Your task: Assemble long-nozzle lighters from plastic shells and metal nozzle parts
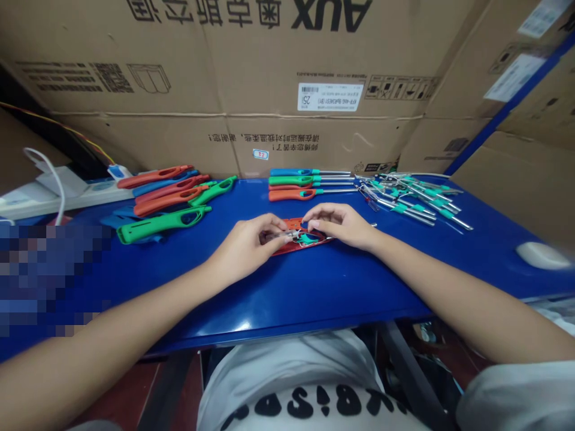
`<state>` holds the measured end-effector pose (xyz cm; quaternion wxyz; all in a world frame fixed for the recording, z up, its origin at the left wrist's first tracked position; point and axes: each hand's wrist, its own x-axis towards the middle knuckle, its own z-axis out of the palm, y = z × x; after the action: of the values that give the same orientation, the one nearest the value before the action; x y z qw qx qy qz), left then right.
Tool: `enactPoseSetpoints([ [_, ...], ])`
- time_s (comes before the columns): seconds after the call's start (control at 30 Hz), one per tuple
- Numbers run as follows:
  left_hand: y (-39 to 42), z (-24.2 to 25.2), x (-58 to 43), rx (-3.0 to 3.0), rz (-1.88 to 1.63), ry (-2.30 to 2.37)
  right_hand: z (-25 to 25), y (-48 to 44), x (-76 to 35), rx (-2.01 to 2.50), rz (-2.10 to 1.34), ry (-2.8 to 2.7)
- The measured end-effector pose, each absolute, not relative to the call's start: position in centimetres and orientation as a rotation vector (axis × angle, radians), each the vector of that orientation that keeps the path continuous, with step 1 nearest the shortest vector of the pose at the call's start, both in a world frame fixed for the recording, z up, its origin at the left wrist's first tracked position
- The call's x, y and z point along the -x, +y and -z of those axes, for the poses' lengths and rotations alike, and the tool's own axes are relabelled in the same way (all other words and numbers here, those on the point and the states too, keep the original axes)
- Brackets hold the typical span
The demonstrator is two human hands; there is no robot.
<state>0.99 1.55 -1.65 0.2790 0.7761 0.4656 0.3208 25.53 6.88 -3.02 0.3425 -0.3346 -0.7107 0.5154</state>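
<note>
An orange gas lighter casing (287, 248) lies open on the blue table between my hands, with a green trigger piece (307, 239), thin wires and silvery parts showing inside. My left hand (256, 242) covers its left end, thumb and fingers closed on a small silvery part in the casing. Over the right end, my right hand (336, 224) has its fingers bent and pinched together near the dark wire and the front of the casing. Its fingertips partly hide what they hold. A short bit of metal tube (374, 225) shows just beyond the right hand.
Coloured lighter casings (164, 224) lie in a pile at left, beside a white power strip (94, 194). Several lighters with tubes (291, 180) lie behind my hands. Metal tubes with green parts (417, 197) are heaped at right, near a white mouse (542, 255). Cardboard (179, 131) walls the back.
</note>
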Motion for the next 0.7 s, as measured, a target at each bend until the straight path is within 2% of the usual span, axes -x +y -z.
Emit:
enactPoseSetpoints([
  [0.17, 1.9, 1.4, -0.5, -2.363, -0.694, 1.287, 3.3, 7.3, -25.8, 0.878, -1.250, -1.859],
  [0.37, 1.8, 2.1, -0.9, -2.327, -0.707, 1.260, 3.3, 7.2, -25.5, 0.901, -1.108, -1.966],
  [0.7, 1.8, 2.1, -0.9, -2.348, -0.772, 1.185, 3.7, 6.1, -24.7, 0.953, -0.439, -2.257],
])
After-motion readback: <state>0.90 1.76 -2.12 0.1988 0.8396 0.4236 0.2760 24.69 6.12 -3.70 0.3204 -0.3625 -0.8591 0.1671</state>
